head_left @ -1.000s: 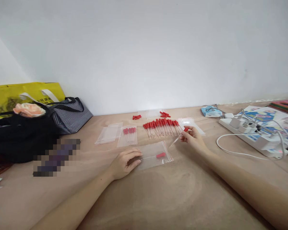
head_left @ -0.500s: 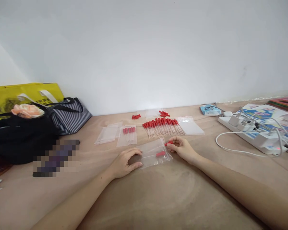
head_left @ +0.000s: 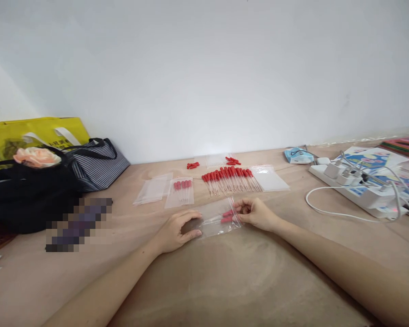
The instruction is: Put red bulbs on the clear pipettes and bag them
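Note:
A clear zip-lock bag (head_left: pixel 213 229) lies flat on the table between my hands, its mouth to the right. Two droppers with red rubber bulbs (head_left: pixel 226 219) lie side by side inside, their thin stems pointing left. My left hand (head_left: pixel 179 230) is curled at the closed left end, thumb and fingertips holding that edge down. At the mouth, my right hand (head_left: pixel 255 214) has bent fingers and thumb closed on the rim, right by the upper bulb. Behind the bag is a row of red-bulbed droppers (head_left: pixel 228 175). To its left lies a filled bag of droppers (head_left: pixel 180 195).
Flat bags (head_left: pixel 153 190) lie at left, and another stack (head_left: pixel 269 178) at right. Loose red bulbs (head_left: pixel 192 165) sit near the wall. A white power strip (head_left: pixel 375 202) with cables stands at right beside a blue mask (head_left: pixel 298 156). A striped bag (head_left: pixel 100 165) stands at left.
The dropper that my right hand held at the bag's mouth has slid left into the bag, beside the first one. My left hand has stayed in place.

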`<state>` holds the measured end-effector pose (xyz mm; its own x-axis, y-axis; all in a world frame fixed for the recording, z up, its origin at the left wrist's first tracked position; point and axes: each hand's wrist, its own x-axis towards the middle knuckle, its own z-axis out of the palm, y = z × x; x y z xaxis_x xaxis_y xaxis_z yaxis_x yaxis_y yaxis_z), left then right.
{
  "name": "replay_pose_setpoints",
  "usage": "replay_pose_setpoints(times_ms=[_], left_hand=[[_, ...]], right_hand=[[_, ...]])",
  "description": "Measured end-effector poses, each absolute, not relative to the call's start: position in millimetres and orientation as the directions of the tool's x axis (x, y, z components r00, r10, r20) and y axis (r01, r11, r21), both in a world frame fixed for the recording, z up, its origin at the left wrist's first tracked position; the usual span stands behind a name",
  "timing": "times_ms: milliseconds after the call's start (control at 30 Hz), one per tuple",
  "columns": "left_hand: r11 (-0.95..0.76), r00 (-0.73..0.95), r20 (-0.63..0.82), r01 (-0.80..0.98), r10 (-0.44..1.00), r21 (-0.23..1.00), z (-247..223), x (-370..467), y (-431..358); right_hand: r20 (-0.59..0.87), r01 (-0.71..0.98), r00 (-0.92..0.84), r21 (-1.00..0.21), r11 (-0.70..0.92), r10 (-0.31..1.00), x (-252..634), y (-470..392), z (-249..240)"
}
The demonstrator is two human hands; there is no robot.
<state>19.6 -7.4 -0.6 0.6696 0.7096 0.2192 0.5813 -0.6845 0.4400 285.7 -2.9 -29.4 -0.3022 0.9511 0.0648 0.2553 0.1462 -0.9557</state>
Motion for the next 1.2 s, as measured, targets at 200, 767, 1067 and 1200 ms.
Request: replay_pose_setpoints(times_ms=[200, 767, 1067, 1200], left_hand=[[-0.691, 0.675, 0.223, 0.574, 0.703, 0.440, -1.4, 19.4, -6.9], [-0.694, 0.674, 0.225, 0.582, 0.703, 0.425, -3.1, 20.1, -4.3], [-0.683, 0.674, 0.216, 0.570, 0.707, 0.457, -2.8, 17.8, -4.9], [-0.669, 0.668, 0.200, 0.578, 0.717, 0.467, -2.9, 17.4, -4.7]], right_hand=[[0.091, 0.337, -0.364, -0.915, 0.222, 0.927, 285.1, -4.8, -27.5], [0.156, 0.408, -0.415, -0.849, 0.337, 0.896, 278.2, -3.6, -26.3], [0.108, 0.422, -0.147, -0.892, 0.161, 0.983, 305.1, 29.9, -27.0], [0.236, 0.718, 0.183, -0.695, 0.034, 0.955, 336.2, 70.5, -13.9]])
